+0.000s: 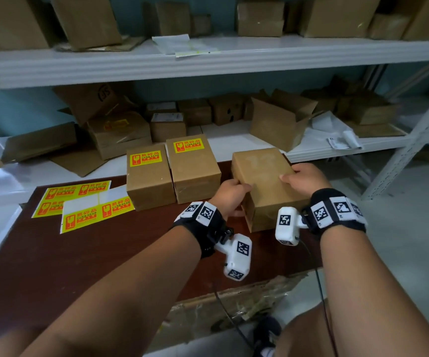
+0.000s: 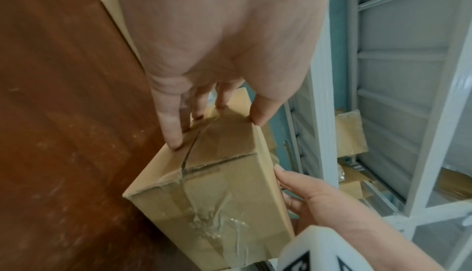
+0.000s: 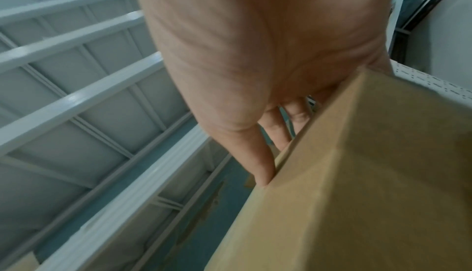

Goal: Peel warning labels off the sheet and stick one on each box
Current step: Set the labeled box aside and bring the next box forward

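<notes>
Hands grasp our unlabelled box [image 1: 265, 176], left hand [image 1: 230, 195] and right hand [image 1: 304, 177] at opposite sides; its right edge seemingly overhangs the table [image 1: 54, 253], so releasing carelessly could tip it off.

Bare tabletop [image 1: 79, 253] near; two labelled boxes [image 1: 172, 171] and sheets [image 1: 84, 204] beyond.

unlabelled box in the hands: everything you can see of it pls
The unlabelled box is plain brown corrugated cardboard, oblong, closed, with no yellow sticker on its top face. Its near end shows flaps meeting at a seam under wrinkled clear tape. It sits on or just above the dark brown table, right of the two labelled boxes and turned at an angle to them. The left hand grips its left edge, thumb on top; the right hand holds the right side.
</notes>
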`<state>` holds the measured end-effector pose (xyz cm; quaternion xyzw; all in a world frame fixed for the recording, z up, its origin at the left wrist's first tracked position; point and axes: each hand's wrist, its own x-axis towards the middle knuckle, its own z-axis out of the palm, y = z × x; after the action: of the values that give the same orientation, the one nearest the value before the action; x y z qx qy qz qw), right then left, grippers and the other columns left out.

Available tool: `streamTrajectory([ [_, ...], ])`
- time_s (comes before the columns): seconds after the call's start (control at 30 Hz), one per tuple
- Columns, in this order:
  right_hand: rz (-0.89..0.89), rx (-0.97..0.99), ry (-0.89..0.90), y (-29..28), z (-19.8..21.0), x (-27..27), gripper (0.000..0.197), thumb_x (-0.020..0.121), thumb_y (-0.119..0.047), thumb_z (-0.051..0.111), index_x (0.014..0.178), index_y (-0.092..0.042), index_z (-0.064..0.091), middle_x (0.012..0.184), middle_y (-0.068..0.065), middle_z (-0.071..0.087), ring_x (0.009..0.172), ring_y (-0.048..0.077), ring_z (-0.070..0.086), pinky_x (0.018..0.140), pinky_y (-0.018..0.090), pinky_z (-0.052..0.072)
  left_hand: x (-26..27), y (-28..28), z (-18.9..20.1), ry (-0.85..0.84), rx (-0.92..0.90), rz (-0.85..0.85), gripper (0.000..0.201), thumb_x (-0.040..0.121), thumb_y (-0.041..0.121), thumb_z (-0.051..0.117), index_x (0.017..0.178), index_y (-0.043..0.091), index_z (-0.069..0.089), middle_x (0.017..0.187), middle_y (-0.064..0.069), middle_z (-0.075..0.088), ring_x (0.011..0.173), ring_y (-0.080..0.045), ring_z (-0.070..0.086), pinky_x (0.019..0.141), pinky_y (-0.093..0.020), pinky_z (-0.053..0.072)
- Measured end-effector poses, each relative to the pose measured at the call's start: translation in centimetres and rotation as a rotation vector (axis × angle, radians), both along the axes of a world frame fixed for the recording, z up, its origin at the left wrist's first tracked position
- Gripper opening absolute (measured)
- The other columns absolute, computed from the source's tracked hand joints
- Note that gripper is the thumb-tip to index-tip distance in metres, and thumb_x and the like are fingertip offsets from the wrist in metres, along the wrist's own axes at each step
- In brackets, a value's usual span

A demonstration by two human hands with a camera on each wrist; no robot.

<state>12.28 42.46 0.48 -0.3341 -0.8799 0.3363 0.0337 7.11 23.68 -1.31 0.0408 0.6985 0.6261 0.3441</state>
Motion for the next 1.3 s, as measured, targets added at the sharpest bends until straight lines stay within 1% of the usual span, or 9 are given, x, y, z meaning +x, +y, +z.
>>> streamTrajectory([
  [0.1,0.014,-0.029,0.080,-0.4,1.3,1.0,0.023,0.092,-0.037,0.065,0.099,-0.017,0.073,0.098,0.001,0.071,0.089,0.020,0.065,0.085,0.039,0.053,0.2,-0.6,1.3,0.047,-0.013,0.000,0.038,0.103,0.023,0.052,0.139,0.013,0.050,0.128,-0.004,0.059,0.117,-0.024,0.055,0.086,-0.044,0.054],
  [0.2,0.053,-0.091,0.121,-2.3,1.8,1.5,0.020,0.091,-0.039,0.068,0.100,-0.022,0.073,0.097,-0.003,0.072,0.090,0.019,0.067,0.089,0.041,0.055,0.5,-2.6,2.2,0.064,-0.041,0.029,0.028,0.102,0.022,0.053,0.129,0.014,0.055,0.114,-0.003,0.060,0.107,-0.023,0.056,0.079,-0.039,0.052],
  [0.47,0.147,-0.106,0.103,-8.7,4.8,2.7,0.023,0.090,-0.038,0.072,0.079,-0.031,0.054,0.085,-0.009,0.062,0.081,0.011,0.061,0.080,0.035,0.051,2.2,-9.2,3.5,0.082,-0.035,0.115,0.031,0.097,0.023,0.056,0.125,0.012,0.062,0.113,-0.010,0.062,0.098,-0.023,0.060,0.077,-0.041,0.055],
  [0.67,0.157,-0.119,0.094,-11.6,5.2,4.8,0.038,0.084,-0.041,0.078,0.109,-0.024,0.056,0.098,-0.007,0.061,0.097,0.017,0.062,0.089,0.040,0.053,4.9,-13.8,3.4,0.075,0.035,0.119,0.029,0.096,0.024,0.056,0.123,0.019,0.066,0.119,-0.008,0.069,0.105,-0.021,0.065,0.087,-0.045,0.056],
  [0.9,0.187,-0.174,0.114,-15.7,3.2,6.9,0.054,0.081,-0.044,0.079,0.124,-0.021,0.056,0.110,-0.004,0.067,0.099,0.016,0.066,0.091,0.045,0.057,6.7,-19.3,2.4,0.145,-0.027,0.052,0.032,0.083,0.039,0.059,0.111,0.029,0.072,0.114,-0.009,0.072,0.112,-0.030,0.067,0.074,-0.039,0.056],
  [0.97,0.216,-0.180,0.116,-17.1,3.0,7.2,0.052,0.081,-0.045,0.079,0.122,-0.023,0.055,0.108,-0.005,0.066,0.098,0.015,0.065,0.091,0.044,0.056,6.7,-21.0,2.1,0.157,-0.041,0.066,0.028,0.084,0.038,0.061,0.110,0.030,0.071,0.105,-0.006,0.072,0.104,-0.028,0.070,0.076,-0.041,0.058],
  [1.03,0.244,-0.181,0.106,-18.6,2.5,7.2,0.053,0.080,-0.045,0.079,0.121,-0.022,0.054,0.108,-0.005,0.065,0.099,0.016,0.065,0.091,0.043,0.056,6.6,-22.5,1.8,0.161,-0.074,0.085,0.037,0.083,0.037,0.062,0.118,0.026,0.065,0.093,-0.002,0.067,0.083,-0.023,0.068,0.071,-0.040,0.056],
  [1.13,0.280,-0.151,0.084,-20.7,1.3,6.5,0.059,0.079,-0.047,0.078,0.124,-0.018,0.053,0.110,-0.004,0.065,0.099,0.016,0.064,0.088,0.038,0.055,6.3,-24.3,1.2,0.135,-0.133,0.098,0.025,0.090,0.024,0.058,0.113,0.015,0.060,0.069,0.003,0.052,0.051,-0.012,0.053,0.065,-0.035,0.050],
  [1.3,0.326,-0.083,0.035,-23.3,-0.3,4.8,0.060,0.080,-0.052,0.075,0.124,-0.018,0.053,0.118,0.000,0.065,0.104,0.020,0.063,0.088,0.037,0.054,5.7,-26.2,1.0,0.109,-0.175,0.116,0.011,0.090,0.017,0.052,0.099,0.017,0.058,0.081,-0.010,0.042,0.058,-0.021,0.044,0.066,-0.038,0.045],
])
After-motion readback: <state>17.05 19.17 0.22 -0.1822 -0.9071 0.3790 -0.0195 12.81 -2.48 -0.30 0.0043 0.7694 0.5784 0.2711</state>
